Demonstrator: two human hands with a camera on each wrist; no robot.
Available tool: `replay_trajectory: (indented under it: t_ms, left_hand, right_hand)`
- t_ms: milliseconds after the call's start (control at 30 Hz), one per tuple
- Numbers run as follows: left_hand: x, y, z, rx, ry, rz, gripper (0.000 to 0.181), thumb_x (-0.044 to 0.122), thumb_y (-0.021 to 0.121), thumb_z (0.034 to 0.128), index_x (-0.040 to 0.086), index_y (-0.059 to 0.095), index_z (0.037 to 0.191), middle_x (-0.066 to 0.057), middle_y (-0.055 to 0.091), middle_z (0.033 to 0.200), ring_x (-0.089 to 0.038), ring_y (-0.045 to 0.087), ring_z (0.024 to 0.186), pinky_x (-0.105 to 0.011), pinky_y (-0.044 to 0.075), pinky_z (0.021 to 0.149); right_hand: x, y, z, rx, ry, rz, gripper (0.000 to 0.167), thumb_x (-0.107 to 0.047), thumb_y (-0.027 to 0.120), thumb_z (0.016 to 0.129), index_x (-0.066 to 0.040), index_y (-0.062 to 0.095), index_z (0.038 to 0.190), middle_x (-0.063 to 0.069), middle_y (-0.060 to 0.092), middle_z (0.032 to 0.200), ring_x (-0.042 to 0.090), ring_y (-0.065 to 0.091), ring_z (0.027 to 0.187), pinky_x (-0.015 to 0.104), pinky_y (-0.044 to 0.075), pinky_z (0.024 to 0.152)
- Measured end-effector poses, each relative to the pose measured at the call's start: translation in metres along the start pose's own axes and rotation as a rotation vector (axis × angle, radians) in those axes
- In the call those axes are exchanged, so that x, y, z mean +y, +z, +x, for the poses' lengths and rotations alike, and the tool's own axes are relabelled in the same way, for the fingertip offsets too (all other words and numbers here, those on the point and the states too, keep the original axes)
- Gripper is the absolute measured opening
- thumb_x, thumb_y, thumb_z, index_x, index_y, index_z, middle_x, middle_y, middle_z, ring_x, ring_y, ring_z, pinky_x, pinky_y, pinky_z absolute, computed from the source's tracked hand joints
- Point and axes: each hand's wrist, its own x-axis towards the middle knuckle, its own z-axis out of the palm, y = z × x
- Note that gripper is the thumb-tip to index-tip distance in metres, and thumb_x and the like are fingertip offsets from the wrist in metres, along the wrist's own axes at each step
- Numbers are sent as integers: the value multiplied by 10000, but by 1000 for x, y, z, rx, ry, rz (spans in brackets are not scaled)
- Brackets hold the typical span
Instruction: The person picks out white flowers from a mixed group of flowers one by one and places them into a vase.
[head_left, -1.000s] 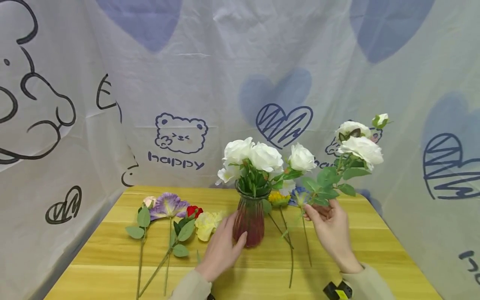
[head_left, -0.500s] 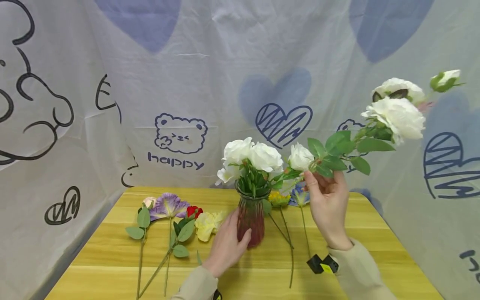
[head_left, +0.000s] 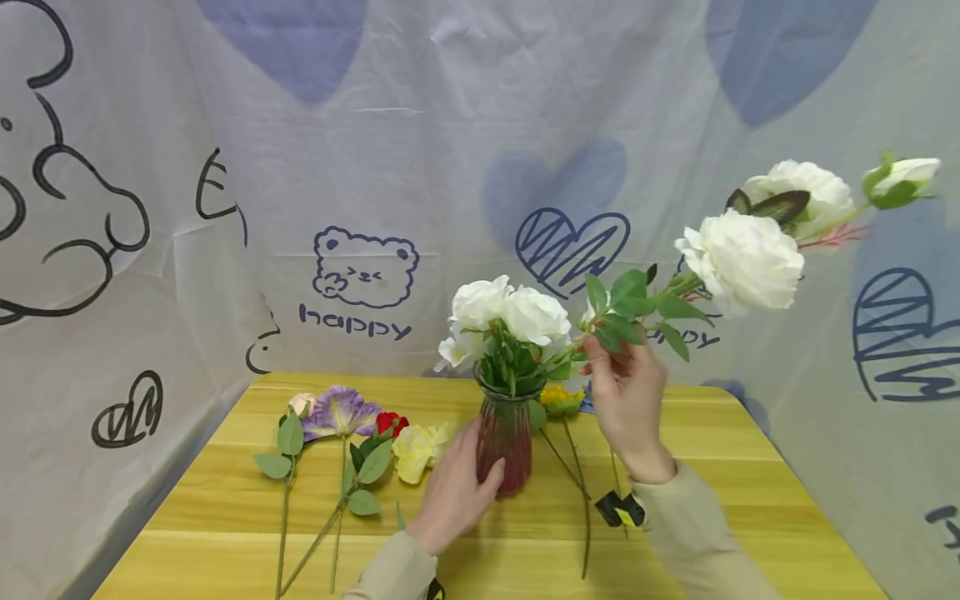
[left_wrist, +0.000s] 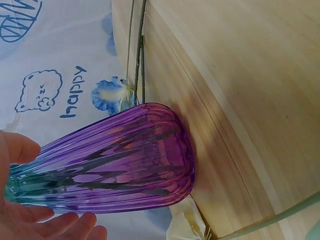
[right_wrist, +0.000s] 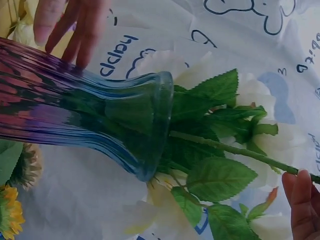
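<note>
A ribbed glass vase [head_left: 507,450], pinkish-purple below and bluish-green at the neck, stands upright on the table with white roses [head_left: 534,315] in it. My left hand [head_left: 459,493] holds its side, the thumb at the front; fingers [left_wrist: 75,225] lie along the glass in the left wrist view. My right hand [head_left: 632,398] pinches the green stem of a white rose spray [head_left: 742,260], whose blooms lean out to the upper right. In the right wrist view, that stem [right_wrist: 235,150] runs from the fingertips to the vase mouth. Leaves partly hide where it enters.
On the wooden table [head_left: 225,533], left of the vase, lie a purple flower [head_left: 341,412], a red rose [head_left: 390,423], a yellow flower [head_left: 417,452] and a pale pink one [head_left: 302,405]. A yellow sunflower [head_left: 561,400] and a blue flower [left_wrist: 112,95] lie on its right.
My right hand has lifted the white rose spray from low right of the vase, then moved it left so its stem meets the vase mouth. The left hand has stayed at the vase.
</note>
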Motion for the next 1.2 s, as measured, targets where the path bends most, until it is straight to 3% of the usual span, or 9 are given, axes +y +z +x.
replay_trajectory:
  t_ms: [167, 333, 433, 633, 833, 1000, 1200]
  left_hand:
    - [1, 0, 1, -3, 4, 12, 639, 258, 649, 952, 12, 412, 1492, -219, 524, 1467, -396, 568, 1291, -558, 512, 1045]
    - [2, 0, 0, 2, 11, 14, 636, 253, 648, 952, 10, 414, 1491, -221, 519, 1473, -395, 560, 1304, -549, 503, 1060]
    - [2, 0, 0, 4, 12, 18, 640, 251, 652, 947, 9, 414, 1490, -221, 520, 1473, -394, 560, 1305, -547, 503, 1060]
    - [2, 1, 0, 8, 13, 27, 648, 246, 664, 944, 14, 409, 1493, -215, 521, 1471, -390, 566, 1298, -542, 513, 1046]
    - [2, 1, 0, 9, 14, 26, 653, 235, 669, 946, 3, 402, 1496, -225, 516, 1473, -398, 562, 1300, -547, 510, 1049]
    - [3, 0, -1, 11, 20, 26, 655, 224, 667, 941, -11, 401, 1493, -239, 512, 1469, -409, 561, 1297, -555, 507, 1051]
    - [4, -1, -1, 14, 21, 23, 655, 216, 664, 936, -17, 405, 1490, -246, 515, 1463, -416, 563, 1290, -558, 508, 1047]
  right_hand:
    - [5, 5, -4, -51, 4, -29, 136, 51, 609, 955, 100, 623, 1081, 254, 708, 847, -14, 619, 632, 131, 535, 541]
    - [11, 11, -7, -128, -5, -101, 141, 13, 616, 963, 72, 613, 1091, 245, 728, 850, 236, 668, 561, 147, 541, 515]
    - [13, 15, -9, -183, 22, -158, 180, -33, 610, 979, 71, 613, 1126, 255, 746, 898, 305, 702, 588, 152, 545, 513]
    - [16, 20, -13, -273, 112, -225, 293, -120, 615, 988, 90, 605, 1191, 269, 741, 918, 311, 735, 636, 186, 545, 496]
    - [22, 24, -20, -363, 106, -322, 198, -143, 659, 965, 42, 641, 1033, 186, 742, 787, 189, 630, 517, 206, 472, 445]
    - [28, 26, -26, -422, 89, -388, 169, -53, 706, 882, 46, 684, 1017, 190, 755, 851, 233, 685, 619, 308, 563, 552]
    - [28, 25, -27, -486, 117, -441, 281, -17, 752, 817, -28, 685, 1090, 143, 749, 923, 238, 690, 678, 355, 588, 611]
